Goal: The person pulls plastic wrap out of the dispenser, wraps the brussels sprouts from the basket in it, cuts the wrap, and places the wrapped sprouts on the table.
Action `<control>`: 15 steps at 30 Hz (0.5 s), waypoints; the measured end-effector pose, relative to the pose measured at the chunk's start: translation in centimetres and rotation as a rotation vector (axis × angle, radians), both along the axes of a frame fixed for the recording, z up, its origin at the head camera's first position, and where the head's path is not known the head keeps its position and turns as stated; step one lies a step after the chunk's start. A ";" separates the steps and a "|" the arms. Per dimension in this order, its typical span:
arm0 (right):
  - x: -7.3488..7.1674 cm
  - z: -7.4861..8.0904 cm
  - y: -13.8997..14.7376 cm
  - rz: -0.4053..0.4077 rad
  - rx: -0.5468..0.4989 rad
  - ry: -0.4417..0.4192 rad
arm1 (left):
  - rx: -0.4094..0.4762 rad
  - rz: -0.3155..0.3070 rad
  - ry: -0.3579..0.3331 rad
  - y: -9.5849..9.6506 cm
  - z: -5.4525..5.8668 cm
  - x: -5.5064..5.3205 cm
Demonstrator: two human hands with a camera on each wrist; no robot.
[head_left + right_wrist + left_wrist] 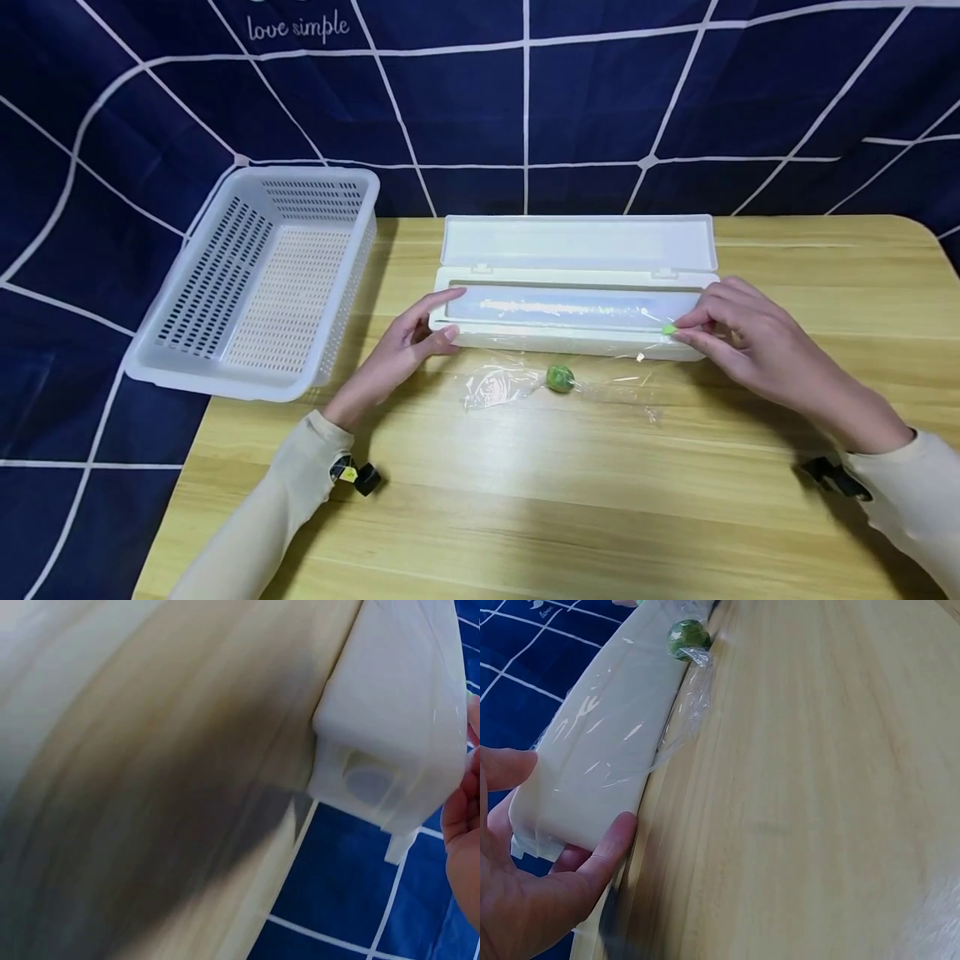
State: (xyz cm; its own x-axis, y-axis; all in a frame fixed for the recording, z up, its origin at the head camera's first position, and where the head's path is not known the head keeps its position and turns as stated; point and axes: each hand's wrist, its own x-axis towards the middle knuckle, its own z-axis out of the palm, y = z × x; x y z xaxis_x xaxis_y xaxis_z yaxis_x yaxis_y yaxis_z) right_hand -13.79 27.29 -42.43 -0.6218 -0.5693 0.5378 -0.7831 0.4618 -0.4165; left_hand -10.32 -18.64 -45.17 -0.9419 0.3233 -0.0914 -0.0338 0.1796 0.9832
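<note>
A long white cling film box (577, 342) lies on the table with its lid (577, 242) hinged up, showing the film roll (562, 307) inside. My left hand (408, 337) grips the box's left end, thumb on the front and forefinger at the top edge. At the right end, my right hand (738, 329) pinches a small bright green slide cutter (669, 330) between thumb and forefinger on the front rim. In front of the box lies a small round green fruit (559, 378), with clear cling film (498, 387) spread to either side of it.
To the left stands a white perforated plastic basket (333, 333), its rim near my left forearm. The wooden table (525, 517) meets a dark blue cloth (592, 108) with white lines at the back.
</note>
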 end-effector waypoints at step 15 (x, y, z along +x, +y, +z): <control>0.2 0.5 2.2 0.012 -0.013 -0.017 | -0.018 -0.004 0.020 0.2 0.2 -0.1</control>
